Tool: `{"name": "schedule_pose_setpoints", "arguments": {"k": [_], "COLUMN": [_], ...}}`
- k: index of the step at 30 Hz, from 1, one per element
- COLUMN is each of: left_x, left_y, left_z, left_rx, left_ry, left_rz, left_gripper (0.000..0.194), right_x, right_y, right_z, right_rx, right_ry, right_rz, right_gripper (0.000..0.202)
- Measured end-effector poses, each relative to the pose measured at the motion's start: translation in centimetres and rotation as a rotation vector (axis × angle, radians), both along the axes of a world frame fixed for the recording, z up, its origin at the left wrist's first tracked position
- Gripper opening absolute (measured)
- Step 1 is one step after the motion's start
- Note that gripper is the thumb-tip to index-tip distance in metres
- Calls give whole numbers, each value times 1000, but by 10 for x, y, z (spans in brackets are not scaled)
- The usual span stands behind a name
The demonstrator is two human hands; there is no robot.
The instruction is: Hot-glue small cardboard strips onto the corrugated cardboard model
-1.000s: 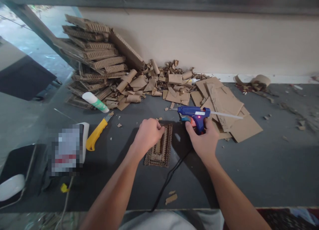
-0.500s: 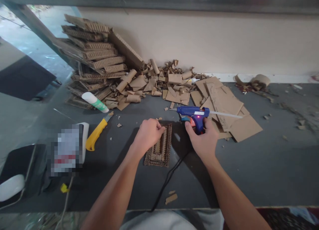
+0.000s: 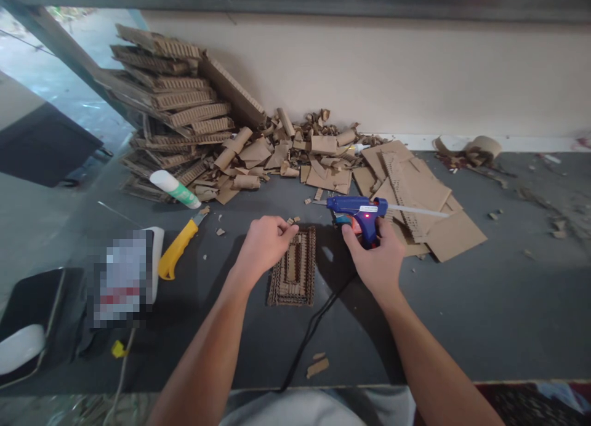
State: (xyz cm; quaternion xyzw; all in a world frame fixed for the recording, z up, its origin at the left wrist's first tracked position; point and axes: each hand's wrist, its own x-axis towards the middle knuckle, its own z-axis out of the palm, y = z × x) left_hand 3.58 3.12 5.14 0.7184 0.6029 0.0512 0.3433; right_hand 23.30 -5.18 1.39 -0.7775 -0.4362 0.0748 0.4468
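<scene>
A small rectangular panel of corrugated cardboard strips (image 3: 305, 272) lies on the dark table, with nested strips inside its border. My left hand (image 3: 268, 241) is at its upper left corner, thumb and fingers pinched together; whatever they hold is too small to name. Small cardboard bits (image 3: 293, 220) lie just beyond the fingertips. My right hand (image 3: 381, 257) is wrapped round a blue glue gun (image 3: 355, 207), which lies on its side with its nozzle to the left, a red light lit and a clear glue stick out of its back.
Cardboard strips (image 3: 184, 100) are stacked high at the back left, beside heaped scraps (image 3: 277, 152). Flat cardboard sheets (image 3: 429, 198) lie right of the glue gun. On the left are a glue tube (image 3: 175, 189), a yellow cutter (image 3: 178, 250) and a phone (image 3: 34, 309). A black cord (image 3: 307, 337) crosses the front.
My left hand has moved left and slightly away from me, off the panel's middle, uncovering more of its inner strips. My right hand and the glue gun have hardly moved.
</scene>
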Motion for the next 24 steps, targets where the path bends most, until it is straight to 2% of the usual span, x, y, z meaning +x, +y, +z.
{"name": "schedule_pose_setpoints", "arguments": {"k": [6,16,24], "left_x": [15,4,7], "left_y": [-7,-4,-2], "left_z": [2,-5,-7], "left_rx": [-13,-44,-46], "left_ry": [48,-1,25], "left_rz": [-11,19,57], "left_gripper": [27,28,30], "right_x": [1,0,0], "right_y": [0,0,0], "right_z": [0,-1,0], "right_rx": [3,20,21], "right_ry": [-16,-12,1], "right_rz": [3,2,1], "right_gripper": [38,37,37]}}
